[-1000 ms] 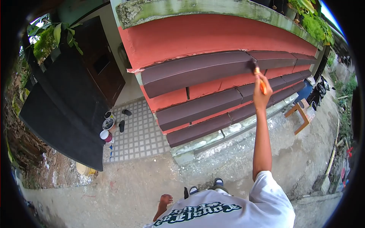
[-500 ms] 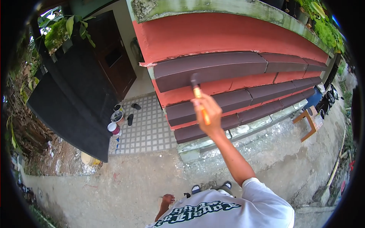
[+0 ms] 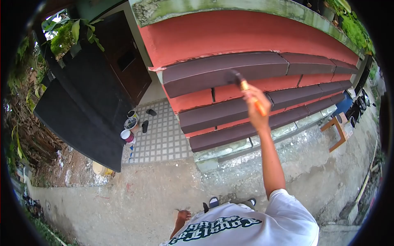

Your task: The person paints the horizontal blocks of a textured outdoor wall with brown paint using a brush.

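Note:
My right hand (image 3: pixel 258 107) is closed around the orange and yellow handle of a paintbrush (image 3: pixel 244 85). The dark bristles, a little blurred, lie against the front face of the upper dark brown ledge (image 3: pixel 188 82), left of its first joint. Below it run two more brown ledges (image 3: pixel 225 114), with salmon-red wall (image 3: pixel 242 35) showing between and above them. My left hand (image 3: pixel 184 215) hangs low beside my white shirt (image 3: pixel 230 229), over the concrete, its fingers loosely extended and holding nothing.
Buckets (image 3: pixel 127 135) and dark sandals (image 3: pixel 145 126) stand on the tiled entrance (image 3: pixel 160 141) at left, by a large black panel (image 3: pixel 82 110). A small wooden stool (image 3: pixel 339 133) and a parked motorbike (image 3: pixel 361 107) are at right. A mossy green coping (image 3: pixel 230 9) tops the wall.
My right hand has moved the paintbrush to the right along the front of the upper ledge. My left hand still hangs low. The view has shifted slightly.

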Motion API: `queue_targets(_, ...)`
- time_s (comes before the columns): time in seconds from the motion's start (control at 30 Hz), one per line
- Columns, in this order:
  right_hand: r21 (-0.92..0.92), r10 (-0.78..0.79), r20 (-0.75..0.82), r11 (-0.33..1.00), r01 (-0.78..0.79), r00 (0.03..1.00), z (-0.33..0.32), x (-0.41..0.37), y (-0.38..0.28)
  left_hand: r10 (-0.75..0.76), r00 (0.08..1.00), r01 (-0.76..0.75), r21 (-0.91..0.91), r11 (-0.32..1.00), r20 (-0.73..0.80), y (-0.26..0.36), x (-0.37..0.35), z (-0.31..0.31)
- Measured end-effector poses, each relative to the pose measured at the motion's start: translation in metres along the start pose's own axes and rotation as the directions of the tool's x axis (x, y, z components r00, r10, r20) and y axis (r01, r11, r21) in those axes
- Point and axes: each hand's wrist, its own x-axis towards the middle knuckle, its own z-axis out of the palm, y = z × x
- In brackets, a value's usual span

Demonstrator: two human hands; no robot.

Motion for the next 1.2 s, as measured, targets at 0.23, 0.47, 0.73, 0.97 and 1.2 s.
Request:
queue_targets(0.23, -0.404, -0.105, -0.309, 0.914, -0.031, 0.945, -0.103, 0.020, 0.054, 0.051, 0.999, -0.051, 0.034, 0.998, 0.014, 0.009, -0.009, 0.028)
queue_targets(0.47, -0.316, -0.063, -0.147, 0.949, 0.013, 0.987, -0.152, -0.041, 0.022, -0.027, 0.999, 0.036, 0.289, 0.957, -0.033, 0.056, -0.027, 0.092)
queue_targets(0.73, -0.277, 0.182, 0.027, 0.946, -0.168, 0.983, -0.246, -0.117, 0.004, -0.033, 0.999, 0.014, 0.531, 0.847, 0.028, 0.101, -0.002, 0.198)
queue_targets(0.97, -0.387, 0.274, 0.047, 0.892, -0.235, 0.961, -0.364, -0.148, 0.010, 0.010, 0.987, -0.122, 0.710, 0.694, 0.160, 0.146, 0.025, 0.354)
queue_targets(1.2, -0.549, 0.345, 0.024, 0.789, -0.276, 0.938, -0.466, -0.153, 0.013, -0.006, 0.960, -0.226, 0.788, 0.573, 0.279, 0.175, 0.035, 0.494)
